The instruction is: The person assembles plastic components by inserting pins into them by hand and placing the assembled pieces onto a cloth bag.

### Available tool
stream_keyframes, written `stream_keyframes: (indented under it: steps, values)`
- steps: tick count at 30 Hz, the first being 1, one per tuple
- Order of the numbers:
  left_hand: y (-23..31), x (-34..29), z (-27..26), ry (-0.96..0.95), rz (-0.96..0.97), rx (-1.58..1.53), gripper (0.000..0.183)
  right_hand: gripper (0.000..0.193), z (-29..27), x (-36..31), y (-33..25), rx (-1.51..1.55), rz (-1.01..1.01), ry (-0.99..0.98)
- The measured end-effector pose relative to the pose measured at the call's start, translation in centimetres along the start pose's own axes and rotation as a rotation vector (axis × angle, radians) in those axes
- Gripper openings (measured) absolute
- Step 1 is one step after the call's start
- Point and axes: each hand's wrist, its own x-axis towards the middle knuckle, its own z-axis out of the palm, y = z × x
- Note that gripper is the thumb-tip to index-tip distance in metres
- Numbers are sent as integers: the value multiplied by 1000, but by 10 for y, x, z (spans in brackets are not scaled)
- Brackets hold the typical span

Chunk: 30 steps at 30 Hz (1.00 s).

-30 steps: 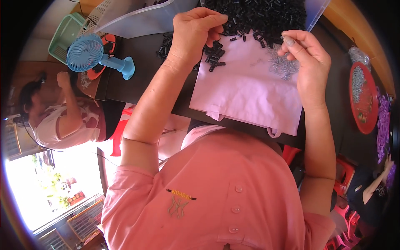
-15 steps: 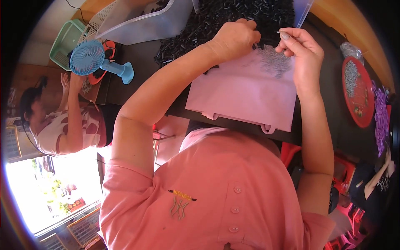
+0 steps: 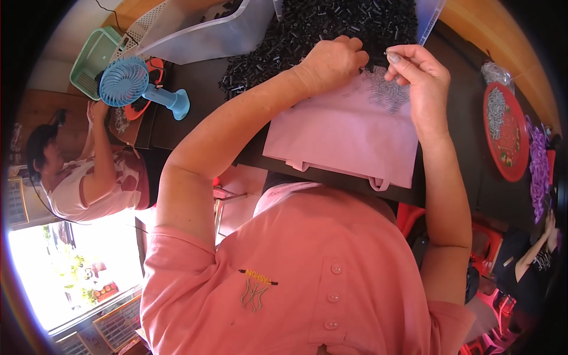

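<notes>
My left hand (image 3: 336, 64) is closed at the near edge of a heap of small black tube-like parts (image 3: 331, 26). What its fingertips hold, if anything, blends into the dark heap. Thumb and forefinger of my right hand (image 3: 421, 72) pinch a small metal pin (image 3: 386, 54), of which only the tip shows. Between the hands, a pile of thin silvery pins (image 3: 390, 92) lies on a pink cloth bag (image 3: 343, 133), spread flat on the dark table with its handles toward me.
A clear plastic bin (image 3: 207, 41) stands at the far left of the heap. Left of it are a blue handheld fan (image 3: 124, 83) and a green basket (image 3: 92, 62). At right lie a red tray (image 3: 515, 154) with metal pieces and purple strips (image 3: 538, 171). Co-workers (image 3: 89, 177) sit nearby.
My right hand has moved slightly left and down, closer to my left hand, still pinching the pin. My left hand has shifted slightly, staying closed. The left co-worker's arm has moved.
</notes>
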Motion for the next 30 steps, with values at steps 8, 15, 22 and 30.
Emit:
stream_keyframes:
  steps: [8, 15, 22, 30]
  values:
    - [0, -3, -4, -37, -18, -28, 8, 6, 2, 2, -1, -46, 24, -38]
    - [21, -15, -44, 6, -501, -947, 13, 5, 7, -2, 5, -157, 3, -121]
    - [30, -28, -52, 52, -741, -1476, 12, 6, 18, -10, 2, -189, -56, -173]
    - [30, -34, -50, 78, -735, -1533, 15, 6, 23, -10, 9, -229, -122, -177]
